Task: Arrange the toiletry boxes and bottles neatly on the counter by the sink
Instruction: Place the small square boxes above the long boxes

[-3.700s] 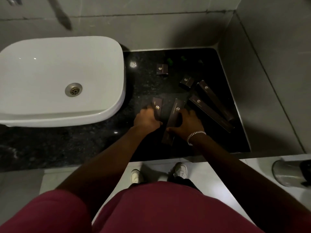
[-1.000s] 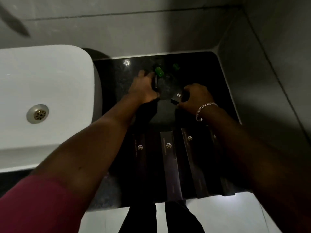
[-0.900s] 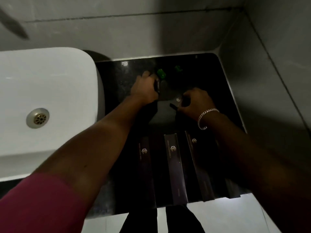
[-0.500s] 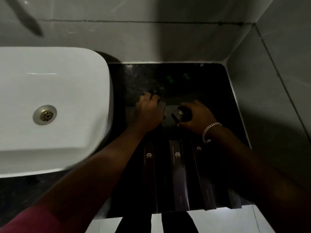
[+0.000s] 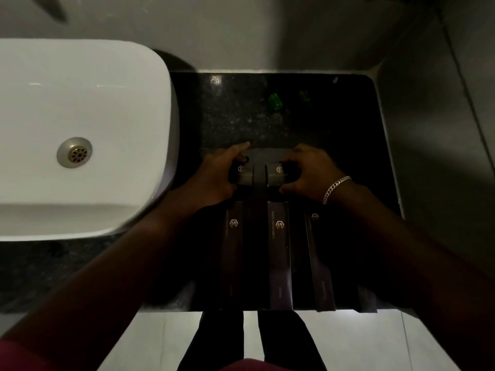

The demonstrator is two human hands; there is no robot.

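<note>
Black speckled stone counter (image 5: 230, 113), white sink (image 5: 80, 135) taking up its left end. Left hand (image 5: 217, 175) grasping a small dark box (image 5: 241, 174), thumb on the near side and fingers over the far side; right hand (image 5: 308, 170) grasping a matching small box (image 5: 277, 174) the same way. Boxes sit side by side mid-counter with a narrow gap between them, logos facing up; can't tell if they're resting on the stone or just above it. Along the front edge, long dark boxes lie parallel, running front to back: left one (image 5: 231, 253), middle one (image 5: 280, 253), right one (image 5: 320, 261), plus one more mostly hidden under the right forearm. Near the back edge, two green-capped bottles (image 5: 275, 100), dim, well apart from the hands. Step in hand, as I read it: squaring the two small boxes as a second row behind the long ones. Next move likely needs both set down level with each other and lined up with the long-box spacing, then let go, then the bottles brought into line.
</note>
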